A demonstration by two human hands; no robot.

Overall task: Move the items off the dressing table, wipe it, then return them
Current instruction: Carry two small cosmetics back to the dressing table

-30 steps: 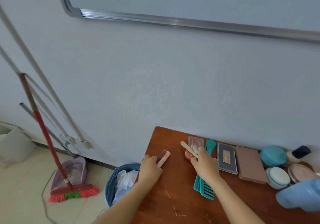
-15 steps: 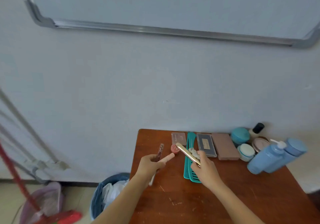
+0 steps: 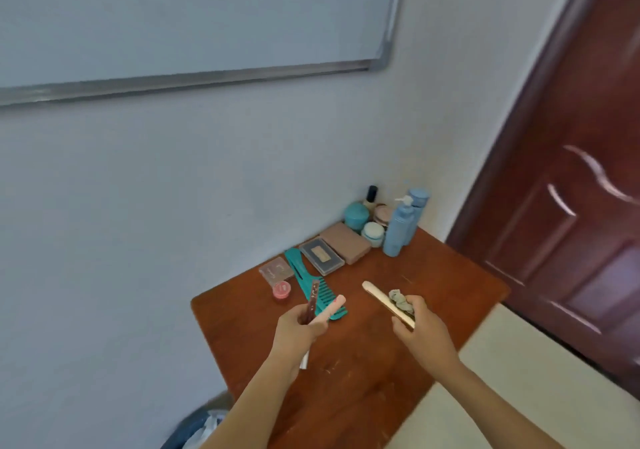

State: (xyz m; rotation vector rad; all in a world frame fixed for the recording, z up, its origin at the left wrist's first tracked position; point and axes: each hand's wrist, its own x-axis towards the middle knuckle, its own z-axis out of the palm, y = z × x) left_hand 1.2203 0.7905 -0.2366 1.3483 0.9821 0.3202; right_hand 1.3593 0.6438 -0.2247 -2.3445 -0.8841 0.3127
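Left grip: your left hand [image 3: 300,327] is curled round two slim things at once, a dark red stick [image 3: 312,298] and a pink tube [image 3: 333,304].
Right grip: your right hand [image 3: 424,325] pinches a cream hair clip [image 3: 379,298], with a grey-green scrunchie [image 3: 399,301] bunched under your fingertips on top of it.
Dressing table [image 3: 381,389]: brown wood, below both grips, its far edge against the wall.
Pump bottle [image 3: 397,232]: upright, well beyond your right grip at the far corner. A second blue bottle [image 3: 418,206] is just behind it.
Comb [image 3: 301,272]: teal, flat on the table just beyond your left grip. Its long axis runs away from you, handle toward the wall, and its toothed end is partly behind the stick and tube.
Cases: a dark case [image 3: 322,256] and a mauve case [image 3: 346,242] lie side by side, beyond the gap between your hands.
Clip axis: its free end points away from you and to the left.
Stick axis: it points up and away from your fist, toward the comb.
Tube axis: it leans further right than the stick. A white end shows below your fist, but you cannot tell which of the two it belongs to.
Jars: a teal jar [image 3: 356,214] and a white-lidded jar [image 3: 373,234] stand beside the bottles.
Pink pot [image 3: 281,290]: just beyond your left grip, left of the comb.
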